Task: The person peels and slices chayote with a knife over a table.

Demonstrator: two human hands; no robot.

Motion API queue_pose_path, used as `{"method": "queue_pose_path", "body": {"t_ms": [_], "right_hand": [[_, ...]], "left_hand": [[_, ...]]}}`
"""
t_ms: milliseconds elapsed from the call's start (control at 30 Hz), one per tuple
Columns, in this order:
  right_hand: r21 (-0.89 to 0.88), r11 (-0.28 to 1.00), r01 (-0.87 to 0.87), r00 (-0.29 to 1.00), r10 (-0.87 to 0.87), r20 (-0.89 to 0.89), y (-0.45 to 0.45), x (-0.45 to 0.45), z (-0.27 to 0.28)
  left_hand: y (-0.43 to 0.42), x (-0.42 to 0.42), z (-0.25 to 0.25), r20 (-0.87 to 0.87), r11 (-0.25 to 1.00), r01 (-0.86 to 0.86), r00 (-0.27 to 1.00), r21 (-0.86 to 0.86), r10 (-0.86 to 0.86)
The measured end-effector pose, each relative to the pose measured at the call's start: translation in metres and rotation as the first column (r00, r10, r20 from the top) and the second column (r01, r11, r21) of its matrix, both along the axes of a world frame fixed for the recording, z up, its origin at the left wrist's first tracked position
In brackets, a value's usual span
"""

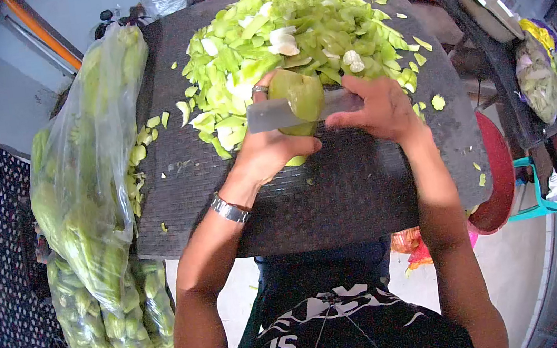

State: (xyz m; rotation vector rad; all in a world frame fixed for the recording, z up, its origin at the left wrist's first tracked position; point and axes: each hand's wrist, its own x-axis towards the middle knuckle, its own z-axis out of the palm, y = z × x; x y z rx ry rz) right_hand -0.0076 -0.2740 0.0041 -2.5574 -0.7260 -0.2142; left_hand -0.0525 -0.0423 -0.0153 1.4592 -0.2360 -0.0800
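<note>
A round green vegetable (pixel 305 93) is in my left hand (pixel 267 153), its fingers and thumb wrapped round the left side. Across the vegetable lies the wide grey blade of a knife (pixel 271 116). At the blade's right end is my right hand (pixel 382 109), closed on the knife, with the handle hidden. Behind both hands a large heap of green peelings and slices (pixel 237 61) spreads over the dark ribbed table (pixel 283 208). Some pale pieces lie on top of it.
Clear plastic bags of long green vegetables (pixel 91 148) stand along the table's left edge. On the right are a red basin (pixel 498 175), a teal stool (pixel 548 193) and a bagged bundle (pixel 537 83). Loose peelings lie beside the heap.
</note>
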Motion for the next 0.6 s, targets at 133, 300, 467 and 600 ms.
{"method": "queue_pose_path", "body": {"t_ms": [133, 300, 467, 600], "right_hand": [[-0.019, 0.999, 0.026, 0.997, -0.028, -0.075, -0.016, 0.014, -0.001], [0.031, 0.998, -0.052, 0.997, 0.053, -0.047, 0.002, 0.003, -0.005], [0.063, 0.991, 0.121, 0.961, -0.101, -0.256, -0.024, 0.019, -0.003], [0.053, 0.971, 0.234, 0.925, -0.206, -0.321, -0.043, 0.028, -0.006]], "left_hand": [[0.007, 0.007, 0.001, -0.017, 0.999, 0.053, 0.998, -0.011, -0.053], [0.004, 0.007, -0.002, 0.012, 0.999, 0.040, 0.999, 0.019, -0.040], [0.007, -0.001, 0.008, 0.051, 0.994, 0.045, 0.997, 0.103, -0.050], [0.007, 0.000, 0.016, 0.007, 0.989, 0.055, 0.998, 0.135, -0.056]]}}
